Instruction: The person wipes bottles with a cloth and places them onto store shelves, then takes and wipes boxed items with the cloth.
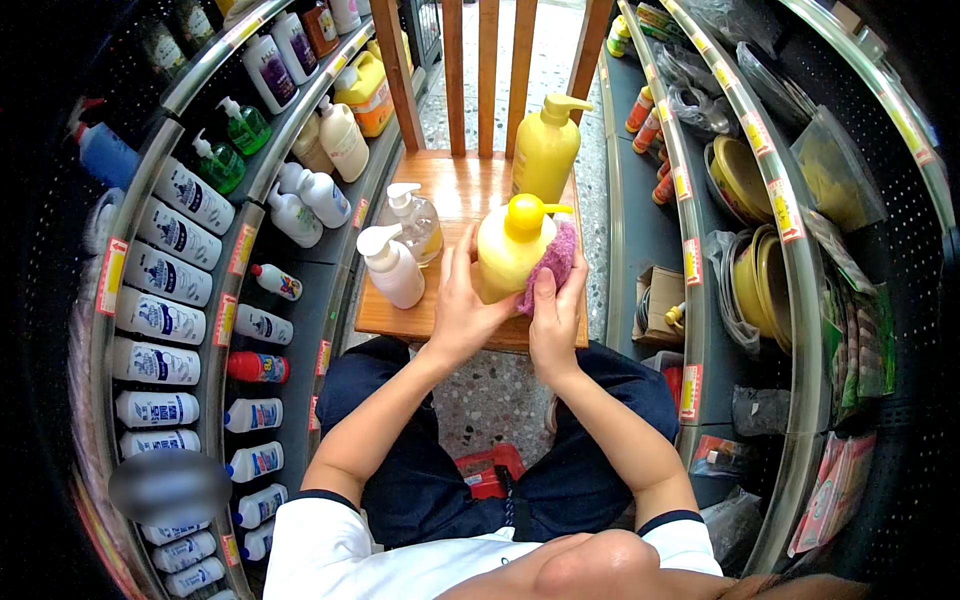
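Along the left wall, curved metal shelves [215,330] carry rows of white plastic bottles [160,320] lying on their sides, with green pump bottles [232,140] higher up. In the middle stands a wooden chair, and its seat [455,195] serves as the surface in front of the seated person. On the left part of that seat stands a white pump dispenser bottle [392,268], and just behind it a clear plastic pump bottle [418,222]. The left hand [462,305] is wrapped around the near left side of a pale yellow pump bottle with a yellow cap [508,250], its fingers curled and grasping the bottle. That bottle stands at the front middle of the seat, upright between both hands. The right hand [556,315] presses a fuzzy pink-purple cloth [552,262] against the bottle's right side, fingers clenched on the cloth. Behind, near the chair's backrest, a taller yellow pump bottle [545,148] stands apart from the others. Further right, shelves [790,260] hold stacked yellow plastic bowls [755,280] and bagged goods
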Available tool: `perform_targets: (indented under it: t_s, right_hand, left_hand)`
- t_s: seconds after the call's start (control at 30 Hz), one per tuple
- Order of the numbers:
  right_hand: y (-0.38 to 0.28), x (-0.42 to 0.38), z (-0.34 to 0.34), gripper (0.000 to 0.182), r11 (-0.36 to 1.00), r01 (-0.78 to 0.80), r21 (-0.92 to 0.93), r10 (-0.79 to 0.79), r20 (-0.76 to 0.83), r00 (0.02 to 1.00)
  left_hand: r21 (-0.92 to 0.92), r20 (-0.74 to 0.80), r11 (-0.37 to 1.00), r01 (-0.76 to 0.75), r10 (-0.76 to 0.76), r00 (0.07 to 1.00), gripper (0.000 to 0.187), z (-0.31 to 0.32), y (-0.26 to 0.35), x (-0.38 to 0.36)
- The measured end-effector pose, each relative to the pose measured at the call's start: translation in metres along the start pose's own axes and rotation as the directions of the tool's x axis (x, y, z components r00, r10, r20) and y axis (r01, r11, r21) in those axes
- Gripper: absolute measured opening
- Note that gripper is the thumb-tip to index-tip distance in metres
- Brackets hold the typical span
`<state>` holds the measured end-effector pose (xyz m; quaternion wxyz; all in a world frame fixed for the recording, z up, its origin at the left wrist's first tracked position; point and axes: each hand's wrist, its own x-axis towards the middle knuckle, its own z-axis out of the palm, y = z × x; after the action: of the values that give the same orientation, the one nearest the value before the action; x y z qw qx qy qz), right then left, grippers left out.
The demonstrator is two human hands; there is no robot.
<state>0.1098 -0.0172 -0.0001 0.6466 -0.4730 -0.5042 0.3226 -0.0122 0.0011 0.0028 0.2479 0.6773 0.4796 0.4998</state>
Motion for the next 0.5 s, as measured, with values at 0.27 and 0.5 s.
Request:
perform_targets:
  t_s: [0.27, 0.5]
  right_hand:
    - [-0.021, 0.044, -0.011, 0.031, 0.961, -0.212, 0.179, 0.212, 0.023, 0.977]
    - [-0.016, 0.098, -0.022, 0.017, 0.863, -0.444, 0.239, 0.386, 0.255, 0.887]
  left_hand:
    - [0.020, 0.151, 1.000, -0.012, 0.009, 0.988, 0.073, -0.015, -0.003, 0.000]
    - [-0.164, 0.115, 0.986, 0.042, -0.023, 0.993, 0.068, -0.005, -0.010, -0.007]
